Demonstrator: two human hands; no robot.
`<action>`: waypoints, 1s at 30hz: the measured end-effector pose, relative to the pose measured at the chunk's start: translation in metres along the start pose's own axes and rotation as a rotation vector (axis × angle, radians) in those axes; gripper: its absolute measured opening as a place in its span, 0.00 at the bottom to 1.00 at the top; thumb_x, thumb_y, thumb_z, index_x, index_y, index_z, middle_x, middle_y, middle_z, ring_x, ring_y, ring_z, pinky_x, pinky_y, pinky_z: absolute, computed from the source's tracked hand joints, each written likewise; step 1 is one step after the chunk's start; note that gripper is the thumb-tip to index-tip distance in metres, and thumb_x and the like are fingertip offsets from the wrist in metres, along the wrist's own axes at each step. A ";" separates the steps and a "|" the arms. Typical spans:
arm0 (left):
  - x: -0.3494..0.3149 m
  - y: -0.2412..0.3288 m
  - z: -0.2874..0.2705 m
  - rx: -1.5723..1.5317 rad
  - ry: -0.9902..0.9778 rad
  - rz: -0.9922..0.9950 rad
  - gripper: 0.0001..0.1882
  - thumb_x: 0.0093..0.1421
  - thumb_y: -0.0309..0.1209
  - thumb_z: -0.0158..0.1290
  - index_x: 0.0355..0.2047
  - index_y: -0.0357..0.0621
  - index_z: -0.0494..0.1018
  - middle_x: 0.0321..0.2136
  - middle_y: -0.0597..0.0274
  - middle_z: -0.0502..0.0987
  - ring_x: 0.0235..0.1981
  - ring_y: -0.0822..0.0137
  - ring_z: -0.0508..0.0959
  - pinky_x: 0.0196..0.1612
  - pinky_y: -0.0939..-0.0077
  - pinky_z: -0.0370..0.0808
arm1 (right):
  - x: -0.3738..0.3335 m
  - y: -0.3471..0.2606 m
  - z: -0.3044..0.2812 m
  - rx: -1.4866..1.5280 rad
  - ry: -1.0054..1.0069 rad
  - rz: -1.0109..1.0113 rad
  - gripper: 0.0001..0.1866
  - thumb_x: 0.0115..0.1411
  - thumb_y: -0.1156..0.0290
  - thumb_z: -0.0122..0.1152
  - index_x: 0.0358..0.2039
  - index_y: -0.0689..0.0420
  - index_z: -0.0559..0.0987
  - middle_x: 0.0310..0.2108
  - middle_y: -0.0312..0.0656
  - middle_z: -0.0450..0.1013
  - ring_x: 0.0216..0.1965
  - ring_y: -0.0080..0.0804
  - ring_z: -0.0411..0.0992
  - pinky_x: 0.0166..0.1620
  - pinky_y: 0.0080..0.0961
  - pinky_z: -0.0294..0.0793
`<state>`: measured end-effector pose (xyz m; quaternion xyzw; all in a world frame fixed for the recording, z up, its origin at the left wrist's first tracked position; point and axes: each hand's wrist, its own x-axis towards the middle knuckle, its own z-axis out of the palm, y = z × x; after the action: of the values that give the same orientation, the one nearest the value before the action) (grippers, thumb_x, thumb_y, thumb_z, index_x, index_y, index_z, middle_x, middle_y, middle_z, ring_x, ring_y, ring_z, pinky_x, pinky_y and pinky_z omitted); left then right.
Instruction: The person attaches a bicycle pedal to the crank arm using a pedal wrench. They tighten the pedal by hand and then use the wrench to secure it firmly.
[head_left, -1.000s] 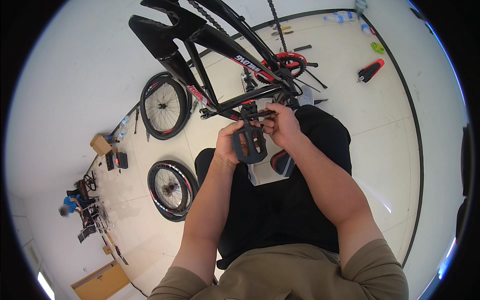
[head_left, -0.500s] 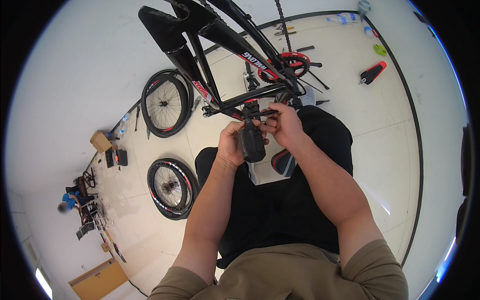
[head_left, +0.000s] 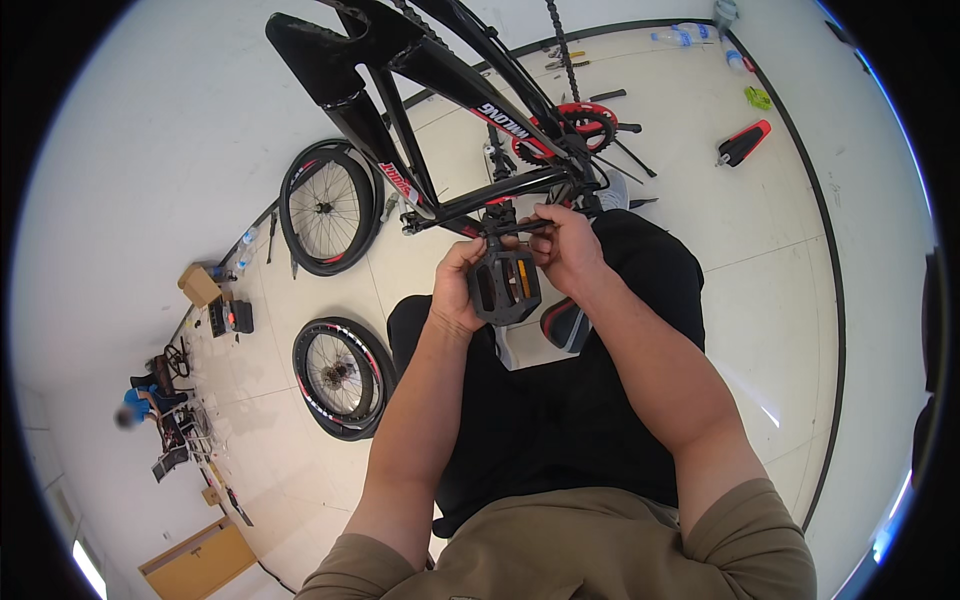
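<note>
A black bicycle frame (head_left: 519, 181) leans across the space ahead of me, its red chainring (head_left: 540, 150) on the far side. Below the frame hangs a black pedal (head_left: 489, 290) with an orange reflector, its broad face turned toward me. My left hand (head_left: 457, 285) is closed at the pedal's left side, thumb near its top where it meets the crank arm. Fingers of my right hand (head_left: 570, 250) are curled round the black crank arm (head_left: 530, 226), just right of the pedal. The fingertips of both hands are partly hidden behind these parts.
Two wheels lie on the floor to the left, a far one (head_left: 330, 208) and a nearer one (head_left: 342, 378). A black and red saddle (head_left: 743, 143) lies at the right, with plastic bottles (head_left: 685, 36) by the far wall. A person (head_left: 135, 405) sits far left.
The pedal has turned about its axle, from edge-on to showing its broad face and orange reflector. Both hands stay almost in place. The frame has shifted slightly left in view.
</note>
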<state>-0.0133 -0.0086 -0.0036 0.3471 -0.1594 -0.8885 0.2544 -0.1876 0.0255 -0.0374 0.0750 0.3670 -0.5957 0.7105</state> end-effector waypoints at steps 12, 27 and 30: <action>0.008 0.002 -0.009 -0.079 -0.063 -0.057 0.21 0.60 0.38 0.54 0.46 0.31 0.75 0.39 0.53 0.80 0.36 0.59 0.80 0.44 0.58 0.79 | -0.001 -0.001 0.001 0.049 -0.017 -0.010 0.11 0.64 0.63 0.55 0.31 0.58 0.75 0.23 0.32 0.67 0.19 0.18 0.59 0.21 0.20 0.55; 0.008 -0.005 -0.005 -0.008 -0.090 0.033 0.19 0.59 0.39 0.51 0.42 0.37 0.79 0.43 0.48 0.81 0.46 0.49 0.80 0.58 0.47 0.72 | 0.004 0.001 -0.002 0.048 -0.025 -0.026 0.12 0.64 0.64 0.55 0.31 0.60 0.75 0.21 0.36 0.68 0.17 0.19 0.60 0.20 0.20 0.57; 0.007 -0.005 -0.006 -0.042 -0.079 0.028 0.19 0.58 0.39 0.52 0.41 0.36 0.79 0.44 0.48 0.80 0.47 0.49 0.79 0.59 0.46 0.71 | 0.003 0.001 0.000 0.057 -0.018 -0.018 0.12 0.64 0.64 0.55 0.30 0.60 0.75 0.20 0.35 0.68 0.17 0.19 0.60 0.21 0.20 0.57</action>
<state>-0.0157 -0.0090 -0.0141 0.3040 -0.1555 -0.9010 0.2675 -0.1869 0.0234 -0.0391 0.0866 0.3444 -0.6127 0.7061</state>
